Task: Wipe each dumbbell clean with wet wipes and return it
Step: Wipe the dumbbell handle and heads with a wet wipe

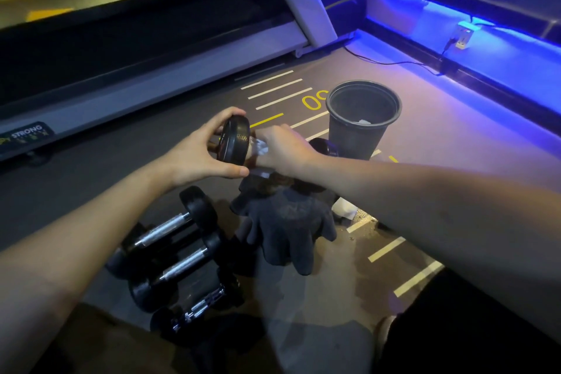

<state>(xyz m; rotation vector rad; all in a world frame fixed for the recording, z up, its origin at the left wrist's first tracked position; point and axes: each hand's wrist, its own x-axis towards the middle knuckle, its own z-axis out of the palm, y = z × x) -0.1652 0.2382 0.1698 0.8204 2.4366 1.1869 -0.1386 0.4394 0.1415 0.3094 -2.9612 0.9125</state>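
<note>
Two hands: both are on one dumbbell (pixel 235 143), held up above the floor (pixel 425 143) between the treadmill (pixel 151 91) and the bin (pixel 362 118).
Left grip: left hand (pixel 197 155) closed on the near end weight, thumb under its rim, fingers over the top.
Right grip: right hand (pixel 285 150) closed round the bar just beside that weight, with a wipe (pixel 259 147) bunched inside the fist.
Long axis: runs roughly left to right across the view, from the weight in the left hand toward the bin; the far end weight (pixel 324 147) shows dark just past the right wrist.
Key relation: the wipe sits on the bar, touching the inner face of the near weight, so the uncleaned length lies to the right of the grip, along the axis.
Nearer hand: the right, already on the bar; the left only steadies.
Next move, as I judge: slide or twist the wipe along the bar toward the far weight while the left stops it turning.
Other dumbbells: three (pixel 182 252) lie on the floor below the left forearm, side by side, bars slanting up to the right.
Gloves: a dark pair (pixel 285 228) lies on the floor under the held dumbbell.
Bin: open, some white scrap inside, near the right hand.
Risk: grip on a rounded weight edge may slip.
</note>
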